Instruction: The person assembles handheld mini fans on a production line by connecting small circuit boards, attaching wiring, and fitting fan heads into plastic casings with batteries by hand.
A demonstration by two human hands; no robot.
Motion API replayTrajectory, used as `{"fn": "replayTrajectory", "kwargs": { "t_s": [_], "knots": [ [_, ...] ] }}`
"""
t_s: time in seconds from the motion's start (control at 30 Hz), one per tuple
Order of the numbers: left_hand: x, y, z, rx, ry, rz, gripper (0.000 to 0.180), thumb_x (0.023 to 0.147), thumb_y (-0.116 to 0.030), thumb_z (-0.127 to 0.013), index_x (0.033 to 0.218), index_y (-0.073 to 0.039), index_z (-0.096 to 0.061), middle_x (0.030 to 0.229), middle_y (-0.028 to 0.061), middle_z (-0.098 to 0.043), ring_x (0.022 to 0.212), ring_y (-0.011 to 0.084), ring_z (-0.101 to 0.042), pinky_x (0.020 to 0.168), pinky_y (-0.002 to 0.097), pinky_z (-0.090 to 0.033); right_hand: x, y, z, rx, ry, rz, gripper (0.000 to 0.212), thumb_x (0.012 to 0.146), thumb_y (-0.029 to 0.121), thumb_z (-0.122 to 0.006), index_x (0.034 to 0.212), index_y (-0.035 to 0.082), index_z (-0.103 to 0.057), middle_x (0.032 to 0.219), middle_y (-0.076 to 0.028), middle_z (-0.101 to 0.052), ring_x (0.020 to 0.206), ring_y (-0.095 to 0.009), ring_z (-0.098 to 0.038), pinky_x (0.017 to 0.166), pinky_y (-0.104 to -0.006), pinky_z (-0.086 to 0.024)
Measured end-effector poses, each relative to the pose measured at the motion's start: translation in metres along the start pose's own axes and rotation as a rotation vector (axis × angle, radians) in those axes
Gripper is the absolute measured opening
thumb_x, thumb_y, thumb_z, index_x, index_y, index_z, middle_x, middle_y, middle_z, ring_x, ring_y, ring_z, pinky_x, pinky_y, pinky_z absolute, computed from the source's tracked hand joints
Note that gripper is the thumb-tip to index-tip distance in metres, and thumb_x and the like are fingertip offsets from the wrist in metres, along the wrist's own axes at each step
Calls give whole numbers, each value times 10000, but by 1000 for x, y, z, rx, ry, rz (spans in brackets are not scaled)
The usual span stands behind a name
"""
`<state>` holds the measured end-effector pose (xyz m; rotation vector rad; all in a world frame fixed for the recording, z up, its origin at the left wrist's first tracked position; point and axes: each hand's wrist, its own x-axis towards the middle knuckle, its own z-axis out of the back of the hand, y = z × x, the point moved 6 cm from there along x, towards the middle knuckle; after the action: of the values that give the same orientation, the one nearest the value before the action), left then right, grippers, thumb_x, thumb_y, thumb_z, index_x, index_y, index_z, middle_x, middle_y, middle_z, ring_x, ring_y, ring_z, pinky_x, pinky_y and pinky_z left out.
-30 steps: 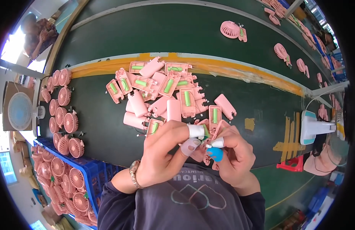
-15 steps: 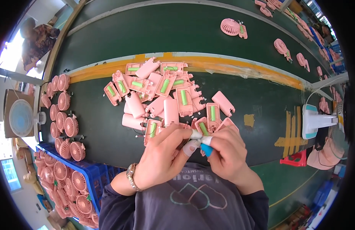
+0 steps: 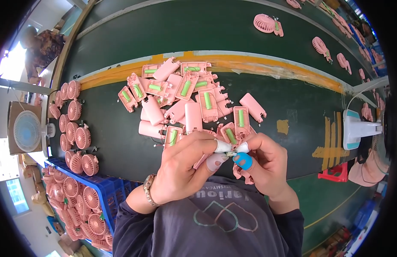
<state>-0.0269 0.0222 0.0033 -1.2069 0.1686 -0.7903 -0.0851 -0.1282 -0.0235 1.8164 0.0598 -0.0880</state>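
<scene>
Pinching a small part point(image 3: 231, 153) between them above the near edge of a dark bench point(image 3: 117, 139), two bare hands meet in front of a gray shirt point(image 3: 224, 214). The left hand point(image 3: 179, 169) has its white-wrapped index finger and pale-covered thumb drawn nearly together on the part, which is too small to identify. The right hand point(image 3: 267, 167) grips it too, white-wrapped index finger close above a blue-covered thumb point(image 3: 243, 161). A pink piece point(image 3: 243, 174) shows just below the right hand, partly hidden. A watch point(image 3: 149, 189) circles the left wrist.

Just past the hands, pink casings point(image 3: 193, 116) lie heaped on the bench, some face down, others face up with green cells point(image 3: 207, 100) inside. At left, a blue crate point(image 3: 89, 180) brims with round pink fan heads; more fan heads point(image 3: 83, 138) line the bench near it. A red stool point(image 3: 335, 172) is at right, below a white stand point(image 3: 353, 130).

Farther off, yellow tape point(image 3: 121, 73) edges a green surface point(image 3: 185, 34), where pink fans point(image 3: 264, 23) lie spaced out toward the right. A desk fan point(image 3: 27, 131) faces in from the left; beyond it, at upper left, is a co-worker point(image 3: 46, 45) in a patterned top.
</scene>
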Motion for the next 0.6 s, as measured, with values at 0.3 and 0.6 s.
{"fn": "replayTrajectory", "kwargs": {
  "t_s": [0.3, 0.6],
  "knots": [
    [-3, -11, 5, 200, -8, -217, 263, 712, 57, -694, 958, 16, -609, 896, 136, -600, 690, 243, -625, 541, 329, -513, 1, -1, -2, -39, 46, -27, 74, 881, -18, -619, 936, -25, -570, 836, -55, -623, 684, -71, -638, 467, -183, -464],
    [-3, -10, 22, 120, 154, -177, 173, 733, -18, -701, 882, -8, -614, 821, 128, -645, 638, 226, -646, 539, 292, -512, 12, -11, -14, -30, 152, 35, 86, 844, -18, -675, 893, -12, -605, 836, -37, -614, 623, -30, -575, 469, -167, -396]
  ]
}}
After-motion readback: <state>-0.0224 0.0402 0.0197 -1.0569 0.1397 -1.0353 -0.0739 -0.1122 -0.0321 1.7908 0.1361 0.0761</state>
